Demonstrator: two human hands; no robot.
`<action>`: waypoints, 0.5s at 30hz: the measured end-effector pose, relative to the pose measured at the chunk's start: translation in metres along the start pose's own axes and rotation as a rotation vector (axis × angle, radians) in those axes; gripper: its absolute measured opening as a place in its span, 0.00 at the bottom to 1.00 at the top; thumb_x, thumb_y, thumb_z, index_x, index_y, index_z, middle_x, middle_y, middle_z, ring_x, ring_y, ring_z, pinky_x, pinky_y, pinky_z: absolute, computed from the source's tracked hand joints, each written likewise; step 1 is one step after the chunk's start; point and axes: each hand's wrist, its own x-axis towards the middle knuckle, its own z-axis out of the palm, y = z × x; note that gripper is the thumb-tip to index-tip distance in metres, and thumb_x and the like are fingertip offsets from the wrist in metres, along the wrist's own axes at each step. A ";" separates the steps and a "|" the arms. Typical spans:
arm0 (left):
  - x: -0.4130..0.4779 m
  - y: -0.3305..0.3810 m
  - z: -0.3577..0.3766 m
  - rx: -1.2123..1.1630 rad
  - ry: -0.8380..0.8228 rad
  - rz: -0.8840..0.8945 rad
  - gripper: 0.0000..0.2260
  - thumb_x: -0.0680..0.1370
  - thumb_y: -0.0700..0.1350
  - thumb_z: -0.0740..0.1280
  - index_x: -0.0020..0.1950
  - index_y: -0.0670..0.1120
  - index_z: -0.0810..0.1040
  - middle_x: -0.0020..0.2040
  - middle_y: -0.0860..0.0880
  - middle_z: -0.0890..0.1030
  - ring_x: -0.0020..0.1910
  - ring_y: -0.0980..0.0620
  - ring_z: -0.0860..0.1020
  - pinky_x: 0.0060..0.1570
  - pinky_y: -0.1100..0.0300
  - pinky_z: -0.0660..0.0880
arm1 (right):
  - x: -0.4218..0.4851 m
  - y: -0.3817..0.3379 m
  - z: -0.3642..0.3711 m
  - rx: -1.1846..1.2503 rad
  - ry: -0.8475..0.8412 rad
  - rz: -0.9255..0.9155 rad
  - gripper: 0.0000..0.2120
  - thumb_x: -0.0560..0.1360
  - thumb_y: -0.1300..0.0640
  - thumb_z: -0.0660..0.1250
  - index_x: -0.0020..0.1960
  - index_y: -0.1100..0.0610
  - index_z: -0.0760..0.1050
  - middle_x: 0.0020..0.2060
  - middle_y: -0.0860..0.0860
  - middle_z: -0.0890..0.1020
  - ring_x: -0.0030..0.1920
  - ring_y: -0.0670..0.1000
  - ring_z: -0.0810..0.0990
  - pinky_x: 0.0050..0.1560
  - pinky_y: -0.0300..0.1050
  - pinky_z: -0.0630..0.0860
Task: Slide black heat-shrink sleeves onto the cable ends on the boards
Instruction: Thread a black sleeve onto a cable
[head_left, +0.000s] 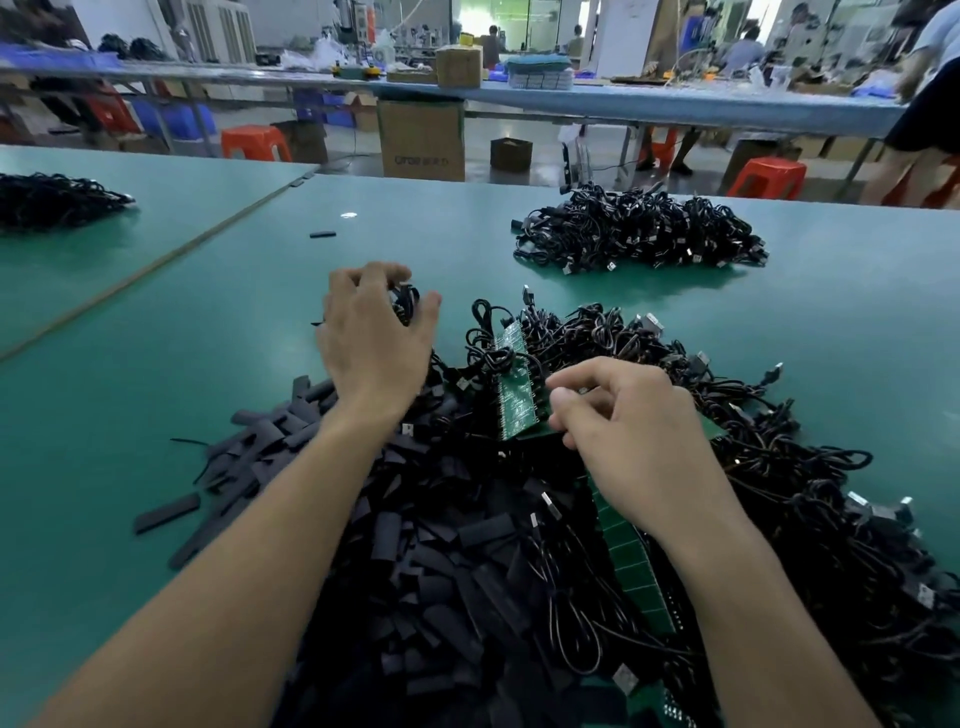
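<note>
Sleeving work at the desk's (156, 364) near edge.
Left hand (374, 338) grips a coiled cable (404, 304); right hand (623, 426) pinches the green board (517, 400), beside the sleeves (441, 571).

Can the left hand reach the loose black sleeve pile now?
Probably yes: the sleeve pile lies uncovered just below the left hand, but that hand grips a cable coil, so its fingers are busy.

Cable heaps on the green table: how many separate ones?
3. The far-left heap sits at the frame's left edge. The far-right heap lies further back, right of centre. The near heap is closest to the camera, lower right. More may lie out of frame.
</note>
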 end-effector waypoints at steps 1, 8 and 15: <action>-0.011 0.007 -0.003 -0.088 0.010 0.059 0.09 0.78 0.53 0.70 0.54 0.50 0.79 0.52 0.52 0.75 0.51 0.48 0.78 0.57 0.49 0.76 | 0.000 0.000 0.001 -0.003 0.010 -0.001 0.06 0.79 0.54 0.67 0.48 0.46 0.81 0.36 0.45 0.84 0.36 0.42 0.82 0.38 0.36 0.79; -0.070 0.044 -0.015 -0.338 -0.436 0.231 0.05 0.73 0.53 0.71 0.40 0.54 0.79 0.32 0.57 0.80 0.33 0.55 0.79 0.38 0.52 0.79 | 0.006 -0.003 -0.004 -0.005 0.157 0.006 0.07 0.79 0.57 0.66 0.48 0.48 0.82 0.36 0.47 0.84 0.40 0.50 0.84 0.49 0.51 0.82; -0.102 0.061 -0.025 -0.334 -1.112 0.502 0.06 0.70 0.48 0.79 0.40 0.48 0.84 0.36 0.54 0.83 0.34 0.59 0.79 0.38 0.62 0.76 | 0.013 -0.008 -0.016 0.059 0.248 -0.001 0.11 0.79 0.61 0.65 0.44 0.47 0.78 0.31 0.47 0.83 0.26 0.43 0.82 0.28 0.36 0.78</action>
